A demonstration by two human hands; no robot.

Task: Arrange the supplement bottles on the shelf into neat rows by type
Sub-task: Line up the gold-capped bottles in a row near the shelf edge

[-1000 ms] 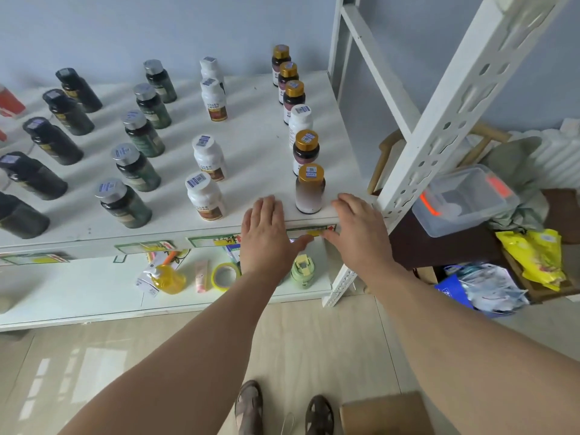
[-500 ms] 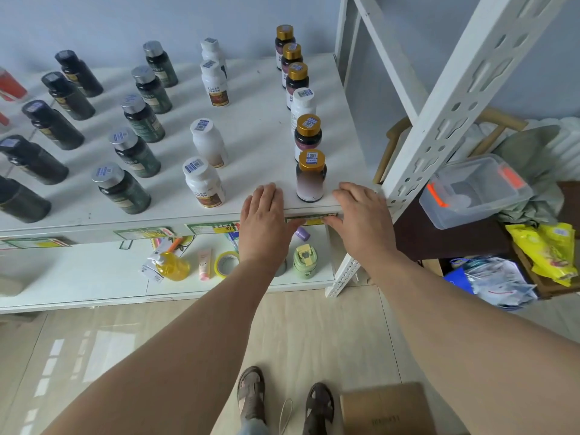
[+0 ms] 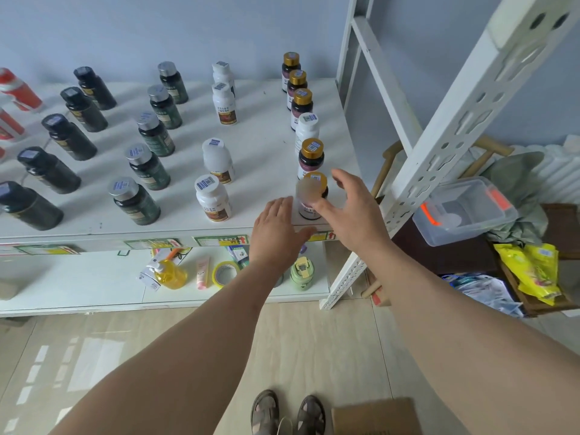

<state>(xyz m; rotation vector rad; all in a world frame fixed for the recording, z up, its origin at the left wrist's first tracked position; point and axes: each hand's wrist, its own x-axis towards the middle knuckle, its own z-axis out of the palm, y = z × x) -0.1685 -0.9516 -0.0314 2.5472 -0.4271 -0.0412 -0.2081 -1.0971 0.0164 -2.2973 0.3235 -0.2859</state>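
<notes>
1. Head view: the white shelf (image 3: 260, 146) carries the bottles, all upright with caps up and long axes vertical, in rows running from the shelf's front edge back toward the wall.
2. At the shelf's right end stands the gold-capped row; its front gold-capped bottle (image 3: 311, 199) sits just behind the front edge, partly blurred.
3. In that same row, third from the front, stands a white bottle (image 3: 307, 128) among the gold caps.
4. Left of that row on the shelf runs a white-bottle row, led by the front white bottle (image 3: 212, 197), then a silver-capped green row (image 3: 147, 153), then a black-capped dark row (image 3: 67, 136).
5. The right hand (image 3: 348, 204) is raised at the front gold-capped bottle's right side, fingers spread apart and loosely curved; whether they touch it cannot be told.
6. The left hand (image 3: 277, 229) lies flat on the shelf's front edge, just left of that bottle, fingers straight and together.
</notes>
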